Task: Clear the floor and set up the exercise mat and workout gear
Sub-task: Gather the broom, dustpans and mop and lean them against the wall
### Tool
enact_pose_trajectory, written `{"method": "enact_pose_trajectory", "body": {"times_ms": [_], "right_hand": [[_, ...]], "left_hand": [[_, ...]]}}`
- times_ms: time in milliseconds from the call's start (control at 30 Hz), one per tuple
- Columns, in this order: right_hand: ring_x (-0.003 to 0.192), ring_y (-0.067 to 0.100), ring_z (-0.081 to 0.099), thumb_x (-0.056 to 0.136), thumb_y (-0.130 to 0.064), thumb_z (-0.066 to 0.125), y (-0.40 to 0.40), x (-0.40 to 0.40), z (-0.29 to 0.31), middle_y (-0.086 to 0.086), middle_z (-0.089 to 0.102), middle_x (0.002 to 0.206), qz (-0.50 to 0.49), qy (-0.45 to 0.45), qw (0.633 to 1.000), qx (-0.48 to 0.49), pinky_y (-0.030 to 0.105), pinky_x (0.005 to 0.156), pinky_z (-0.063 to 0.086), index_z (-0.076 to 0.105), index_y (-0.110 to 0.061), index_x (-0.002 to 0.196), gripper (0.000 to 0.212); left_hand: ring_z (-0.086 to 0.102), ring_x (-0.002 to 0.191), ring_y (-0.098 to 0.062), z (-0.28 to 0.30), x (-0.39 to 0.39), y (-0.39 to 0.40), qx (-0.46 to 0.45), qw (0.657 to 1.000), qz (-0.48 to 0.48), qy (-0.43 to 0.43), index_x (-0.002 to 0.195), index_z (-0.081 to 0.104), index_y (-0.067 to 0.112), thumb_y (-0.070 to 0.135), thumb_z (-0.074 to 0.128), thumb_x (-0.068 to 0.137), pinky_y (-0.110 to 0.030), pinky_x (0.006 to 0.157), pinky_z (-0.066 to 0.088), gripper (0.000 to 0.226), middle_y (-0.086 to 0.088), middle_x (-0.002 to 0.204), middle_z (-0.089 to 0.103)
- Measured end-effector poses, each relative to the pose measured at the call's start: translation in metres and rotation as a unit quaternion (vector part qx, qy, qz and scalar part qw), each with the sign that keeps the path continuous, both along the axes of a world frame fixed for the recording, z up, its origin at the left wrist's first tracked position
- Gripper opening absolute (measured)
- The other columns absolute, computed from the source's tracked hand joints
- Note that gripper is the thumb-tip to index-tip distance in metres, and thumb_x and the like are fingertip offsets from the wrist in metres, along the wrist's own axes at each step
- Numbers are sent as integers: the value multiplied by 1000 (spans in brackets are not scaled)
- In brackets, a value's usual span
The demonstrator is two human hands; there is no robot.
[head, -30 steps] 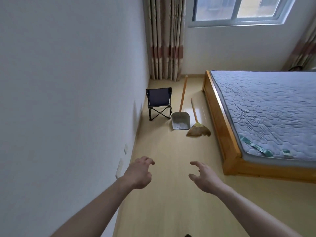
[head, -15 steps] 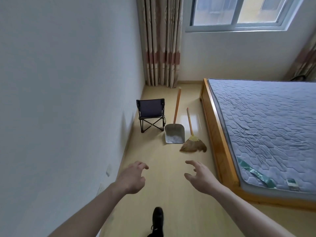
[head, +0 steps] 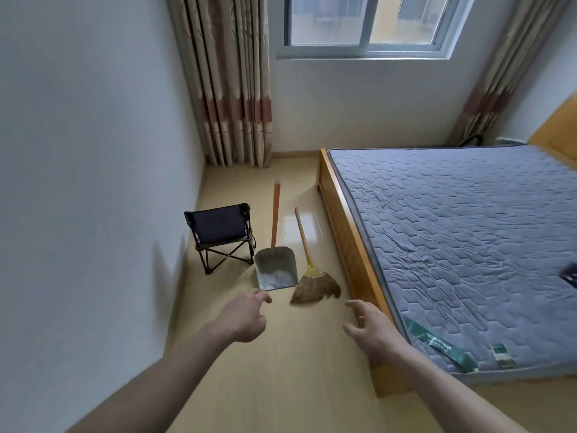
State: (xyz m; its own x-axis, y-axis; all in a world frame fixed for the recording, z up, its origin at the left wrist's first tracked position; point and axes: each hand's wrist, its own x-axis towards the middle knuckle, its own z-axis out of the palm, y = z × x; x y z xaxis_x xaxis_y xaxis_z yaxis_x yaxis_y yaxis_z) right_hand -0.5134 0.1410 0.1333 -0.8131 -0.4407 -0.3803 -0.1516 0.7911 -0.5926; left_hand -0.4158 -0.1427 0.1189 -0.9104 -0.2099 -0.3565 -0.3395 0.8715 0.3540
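Head view: we are reaching our left hand (head: 242, 318) and right hand (head: 371, 331) forward — both open, gripping nothing — toward the dustpan (head: 275, 269) and broom (head: 315, 284) lying on the floor (head: 281, 385) between folding chair (head: 220, 234) and bed (head: 349, 245).

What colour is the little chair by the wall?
Dark navy seat on a black frame: the little chair, best in the head view.

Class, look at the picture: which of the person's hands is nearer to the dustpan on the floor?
Left. The left hand reaches just short of the dustpan; the right hand is farther off, by the bed frame.
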Motion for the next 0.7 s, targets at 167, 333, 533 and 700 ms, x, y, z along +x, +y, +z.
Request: {"method": "enact_pose_trajectory", "body": {"times_ms": [167, 333, 533, 700], "right_hand": [[138, 15, 47, 96, -35, 68, -8, -60, -8, -5, 43, 156, -6, -11, 1000, 13, 34, 112, 46, 44, -32, 149, 58], [138, 15, 48, 96, -36, 67, -28, -147, -18, -4, 44, 156, 3, -9, 1000, 13, 33, 112, 45, 44, -31, 150, 59], [133, 13, 50, 96, -34, 68, -56, -268, -36, -5, 46, 153, 38, -35, 999, -8, 29, 108, 45, 44, -29, 150, 59], [134, 13, 50, 97, -33, 67, -71, -363, -44, -4, 46, 153, 81, -50, 995, 8, 27, 107, 45, 44, -27, 151, 59]], "left_hand": [[41, 138, -15, 0, -72, -13, 8, 1000, -21, -8, 143, 48, 32, 24, 50, 93, -34, 113, 38, 51, 9, 152, 42], [43, 137, -14, -8, -147, -31, -6, 1000, -18, -13, 142, 49, 31, 24, 51, 93, -33, 112, 39, 50, 9, 150, 45], [44, 135, -14, -18, -243, -53, 0, 999, 44, -16, 141, 51, 30, 17, 50, 93, -31, 110, 40, 50, 9, 149, 45], [45, 136, -15, -21, -308, -56, 8, 995, 90, -36, 142, 51, 27, 15, 50, 92, -31, 111, 39, 51, 8, 151, 43]]}}
